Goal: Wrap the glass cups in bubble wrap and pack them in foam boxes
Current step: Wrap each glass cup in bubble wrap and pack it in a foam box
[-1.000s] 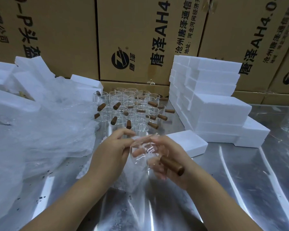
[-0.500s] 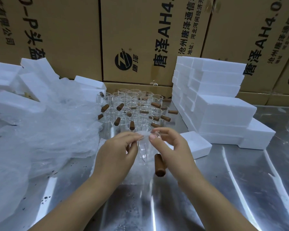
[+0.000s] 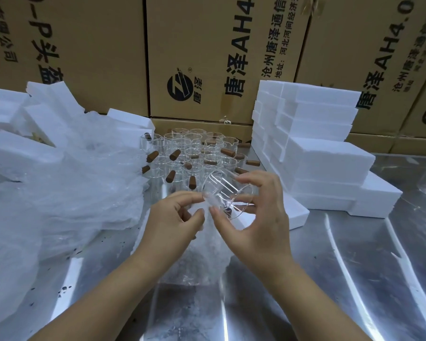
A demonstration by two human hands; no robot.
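My right hand (image 3: 256,217) grips a clear glass cup (image 3: 225,193) tilted on its side above the steel table, thumb and fingers curled round its body; its brown wooden handle is mostly hidden behind the glass. My left hand (image 3: 175,217) pinches the top edge of a bubble wrap sheet (image 3: 202,254) that hangs just under the cup. Behind my hands stand several glass cups with wooden handles (image 3: 192,153). A single white foam box (image 3: 296,212) lies right of my hand, partly hidden by it.
A stack of white foam boxes (image 3: 317,148) rises at the right. A heap of bubble wrap (image 3: 59,188) and loose foam pieces (image 3: 8,148) fills the left. Cardboard cartons (image 3: 207,52) wall off the back. The steel table (image 3: 354,279) reaches toward me.
The cup has turned in my right hand: its wooden handle, earlier pointing down and toward me, is now hidden behind the glass. My left hand shifted to pinch the wrap's edge.
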